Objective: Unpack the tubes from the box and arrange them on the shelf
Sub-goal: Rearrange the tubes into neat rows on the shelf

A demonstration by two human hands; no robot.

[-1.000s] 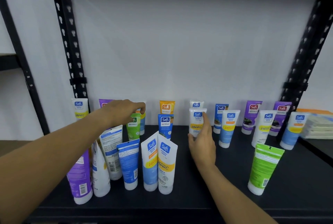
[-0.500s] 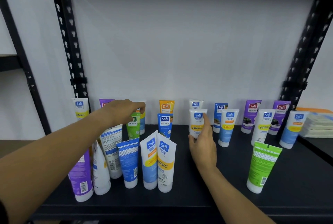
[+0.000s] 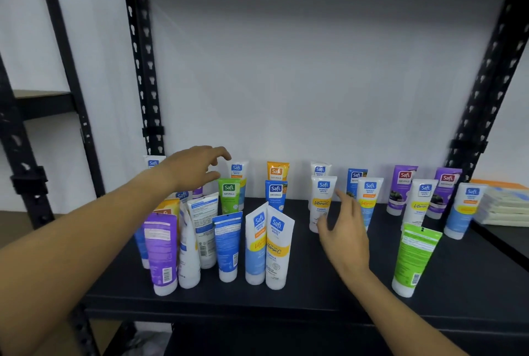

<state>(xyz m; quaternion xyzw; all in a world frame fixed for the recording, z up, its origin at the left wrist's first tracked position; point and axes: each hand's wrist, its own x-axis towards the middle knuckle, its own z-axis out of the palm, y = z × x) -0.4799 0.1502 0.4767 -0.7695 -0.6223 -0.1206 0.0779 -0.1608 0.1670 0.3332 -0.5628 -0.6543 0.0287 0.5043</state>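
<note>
Safi tubes (image 3: 275, 249) stand cap-down, mid-frame, on the black shelf (image 3: 329, 287); left hand (image 3: 194, 169) and right hand (image 3: 343, 229) hover with loose fingers, holding nothing.

Shelf (image 3: 329, 295): black. Tubes: green tube (image 3: 415, 258) at 4 o'clock; purple tube (image 3: 161, 249) at 8 o'clock; orange tube (image 3: 277, 170) at 12 o'clock. Wall (image 3: 315, 84): white.

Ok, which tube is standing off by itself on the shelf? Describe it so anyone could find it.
Look at the black shelf, front right. The green tube stands there alone, cap down, right of the right hand. Its back label faces out, unlike the logo-forward tubes behind.
</note>
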